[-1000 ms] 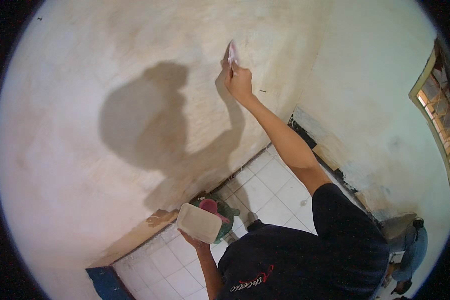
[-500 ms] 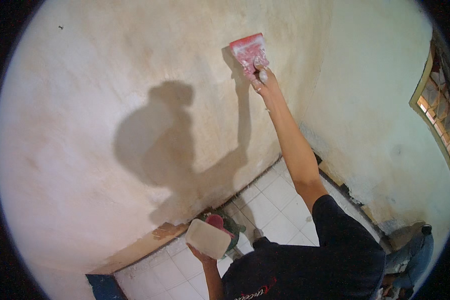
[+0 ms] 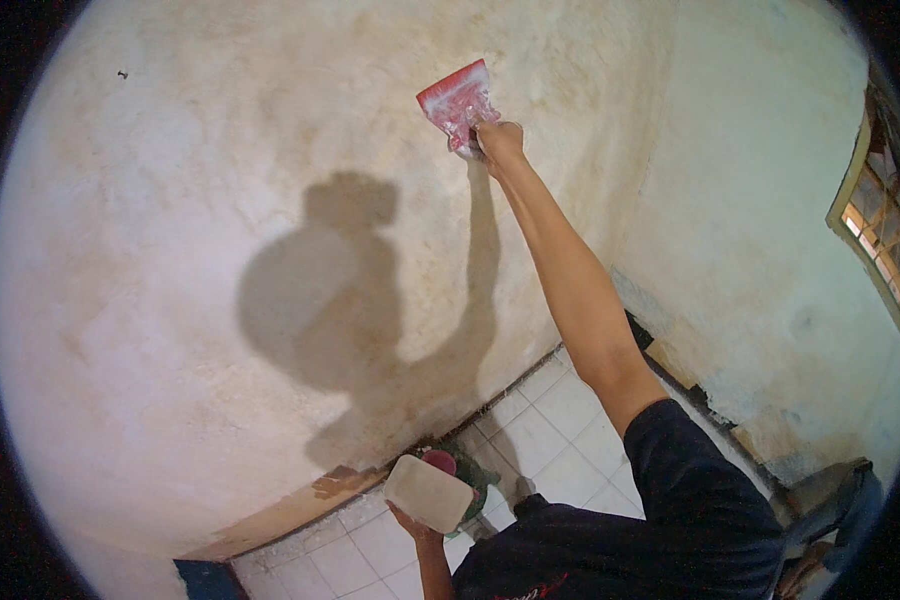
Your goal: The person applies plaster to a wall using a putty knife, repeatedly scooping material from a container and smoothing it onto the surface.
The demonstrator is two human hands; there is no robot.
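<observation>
Up on the stained cream wall point(image 3: 150, 260), my right hand point(image 3: 500, 145) is closed round a red plastic putty scraper point(image 3: 458, 100). White paste smears the scraper's face, and its wide edge points up and slightly left, at or very near the wall. My right arm is stretched out far. Low down, close to my body, my left hand point(image 3: 408, 522) grips a pale rectangular board or shallow tray point(image 3: 428, 494) from its lower left side. Most of the left fingers are hidden beneath it, and I cannot tell how deep it is.
Behind the pale board, a pink round container point(image 3: 440, 460) and a dark green bundle point(image 3: 484, 480) are on the white tiled floor point(image 3: 535, 425). A greenish wall point(image 3: 750, 200) meets the cream one at right, with a barred window point(image 3: 878, 215). Dark blue items point(image 3: 850, 500) sit lower right.
My right hand has carried the scraper left along the wall, and the scraper now tilts more to the left. The pale board sits slightly lower and further right in the view.
</observation>
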